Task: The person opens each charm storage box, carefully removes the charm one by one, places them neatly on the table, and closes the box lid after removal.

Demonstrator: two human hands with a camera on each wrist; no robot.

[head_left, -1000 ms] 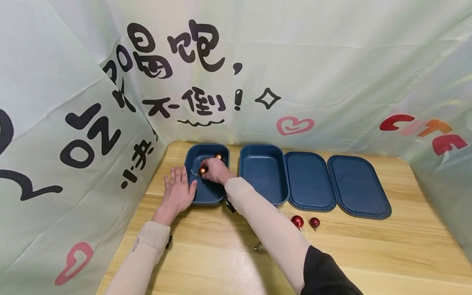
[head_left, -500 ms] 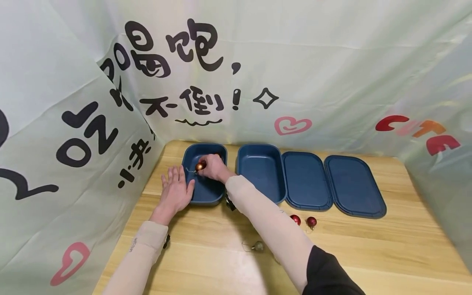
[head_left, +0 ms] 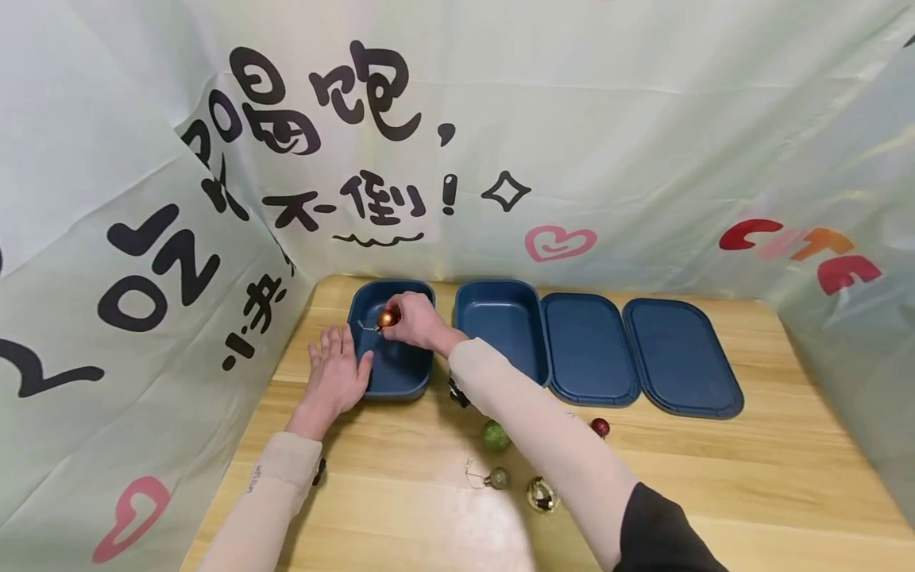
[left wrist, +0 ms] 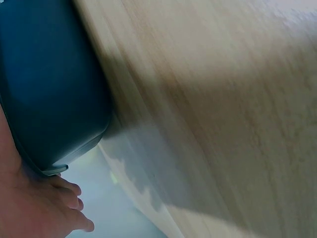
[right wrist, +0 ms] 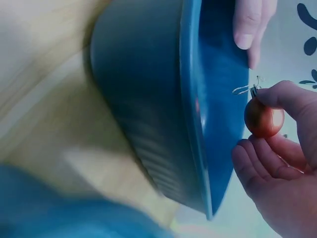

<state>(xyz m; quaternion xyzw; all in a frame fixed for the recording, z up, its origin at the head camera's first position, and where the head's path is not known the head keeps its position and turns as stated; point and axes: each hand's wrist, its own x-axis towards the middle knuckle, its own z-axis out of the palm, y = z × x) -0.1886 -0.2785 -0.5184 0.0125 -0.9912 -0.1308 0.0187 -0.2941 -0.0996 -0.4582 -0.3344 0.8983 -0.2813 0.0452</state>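
Observation:
My right hand (head_left: 418, 319) pinches a copper-coloured Christmas ball (head_left: 387, 318) between thumb and fingers, over the left blue box (head_left: 396, 389). In the right wrist view the ball (right wrist: 264, 118) sits at the box's rim level, its metal cap and thin hanging string pointing away from the palm. My left hand (head_left: 336, 377) lies with straight fingers along the left rim of that box. From the left wrist, the hand (left wrist: 37, 208) shows against the box's outer wall (left wrist: 54, 89). The far right corner inside the box is hidden behind my right hand.
A second blue box (head_left: 500, 318) stands to the right, partly behind my forearm, then two flat blue lids (head_left: 589, 349). Nearer lie a green glitter ball (head_left: 495, 435), a small dull-gold ball (head_left: 498, 477), a shiny gold ball (head_left: 542, 495) and a dark red ball (head_left: 600, 427).
My right hand has lifted the copper ball slightly within the box. Its forearm has shifted right, uncovering the green and shiny gold balls and covering the brighter red one. The left hand stays at the rim.

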